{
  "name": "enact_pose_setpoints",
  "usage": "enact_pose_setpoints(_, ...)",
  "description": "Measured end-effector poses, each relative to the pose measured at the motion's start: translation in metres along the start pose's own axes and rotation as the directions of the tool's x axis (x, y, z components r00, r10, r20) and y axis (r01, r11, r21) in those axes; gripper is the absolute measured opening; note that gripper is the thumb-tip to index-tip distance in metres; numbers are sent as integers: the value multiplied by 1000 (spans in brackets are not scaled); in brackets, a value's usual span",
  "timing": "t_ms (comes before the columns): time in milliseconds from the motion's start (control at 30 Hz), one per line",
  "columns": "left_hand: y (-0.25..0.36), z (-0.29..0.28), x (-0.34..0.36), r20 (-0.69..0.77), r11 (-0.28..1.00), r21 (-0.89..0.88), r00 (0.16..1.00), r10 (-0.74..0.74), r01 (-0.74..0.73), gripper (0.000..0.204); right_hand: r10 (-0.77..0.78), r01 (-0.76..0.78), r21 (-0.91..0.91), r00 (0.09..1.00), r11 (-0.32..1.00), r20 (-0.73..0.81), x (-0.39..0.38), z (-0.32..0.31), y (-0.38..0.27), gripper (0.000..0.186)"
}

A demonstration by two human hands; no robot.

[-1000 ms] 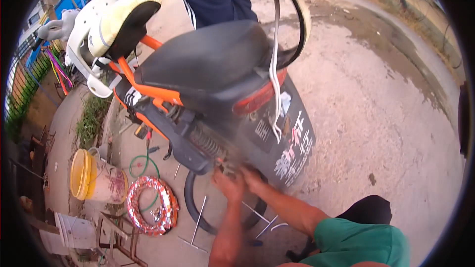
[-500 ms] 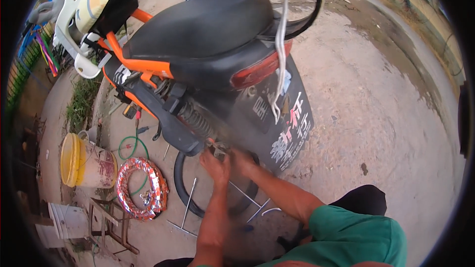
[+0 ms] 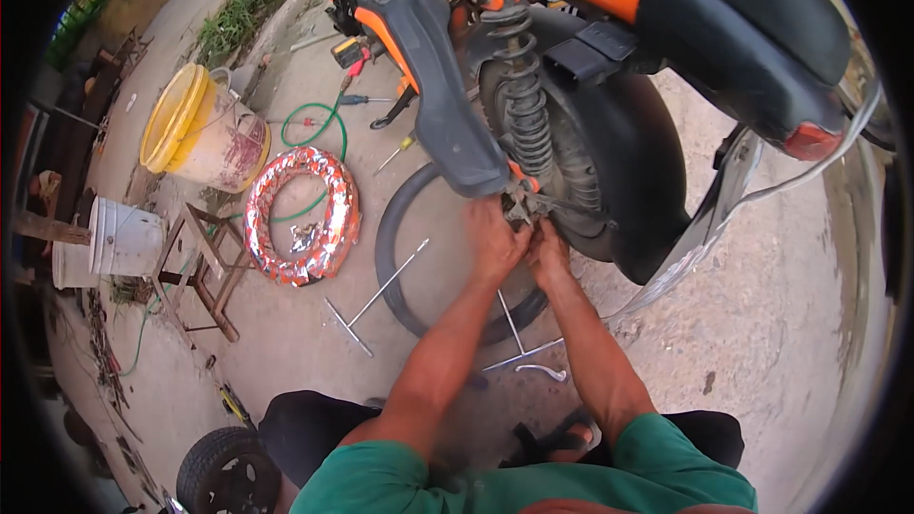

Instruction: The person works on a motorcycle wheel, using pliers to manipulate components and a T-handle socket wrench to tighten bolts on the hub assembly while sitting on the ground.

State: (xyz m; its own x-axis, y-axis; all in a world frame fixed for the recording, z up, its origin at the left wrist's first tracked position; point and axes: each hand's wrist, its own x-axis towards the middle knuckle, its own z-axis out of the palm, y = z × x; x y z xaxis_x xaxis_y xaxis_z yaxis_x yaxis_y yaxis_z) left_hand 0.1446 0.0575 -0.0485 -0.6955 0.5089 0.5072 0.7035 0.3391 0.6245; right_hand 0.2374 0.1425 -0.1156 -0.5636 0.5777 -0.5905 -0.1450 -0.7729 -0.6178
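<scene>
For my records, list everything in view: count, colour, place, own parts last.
Scooter: one, orange and black, upper right
Coil spring: one, dark, on the scooter
Foil ring: one, silver and orange, left
Rubber ring: one, dark grey, centre ground
T-handled tools: two, silver, either side of left forearm
Curved lever: one, silver, between the forearms
Yellow-handled tool: one, yellow, above the rubber ring
Hose: one, green, by foil ring
Yellow-rimmed bucket: one, yellow and white, upper left
Plain bucket: at least one, white, far left
Frame: one, brown, beside plain bucket
Loose wheel: one, black, lower left
Grass: one patch, green, upper left
Left hand, right hand: one each, bare, at the metal fitting
Sleeves: two, green, lower edge
</scene>
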Motion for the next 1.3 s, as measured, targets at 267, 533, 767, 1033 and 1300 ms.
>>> enact_pose_setpoints(267,4,0,2,15,999,-34,1000,18,-17,69,-137,114,185,983,976,118,10,-10,10,27)
enact_pose_setpoints(533,3,-4,3,6,998,-63,1000,26,-25,72,47,-55,61,991,997,125,6,-6,-6,30)
enact_pose_setpoints(767,0,-5,3,20,996,-83,999,38,-37,70,73,-77,30,991,997,112,5,-5,-6,32)
enact_pose_setpoints(1033,-3,-3,2,6,995,-75,998,68,-67,70,70,-72,14,989,997,134,15,-16,0,34)
enact_pose_setpoints(1300,2,-4,6,6,996,-75,999,47,-46,68,-232,222,230,973,948,16,18,3,14,26)
